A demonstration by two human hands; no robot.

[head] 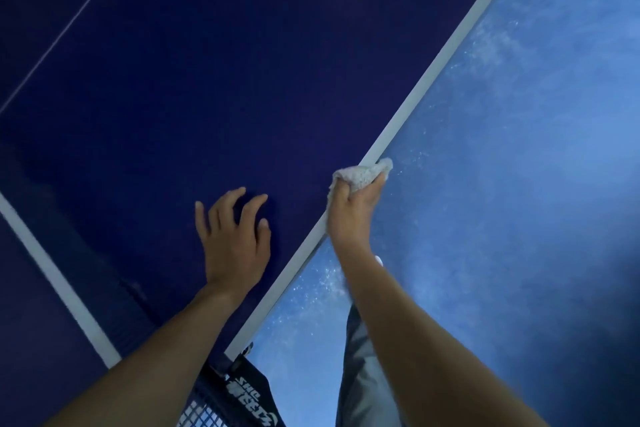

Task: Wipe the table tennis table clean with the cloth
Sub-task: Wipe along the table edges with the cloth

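Observation:
The dark blue table tennis table (214,73) fills the left and middle of the head view, with a white stripe along its side edge (433,80). My right hand (349,215) is closed around a bunched grey-white cloth (363,173) and presses it against that white edge. My left hand (235,236) rests flat on the tabletop with fingers spread, a short way left of the edge and holding nothing.
The net and its black clamp post (242,388) sit at the bottom centre. A white line (59,281) crosses the table at lower left, a thin centre line (69,24) at upper left. Right of the edge lies a lighter blue floor (519,184). My trouser leg (360,364) shows below.

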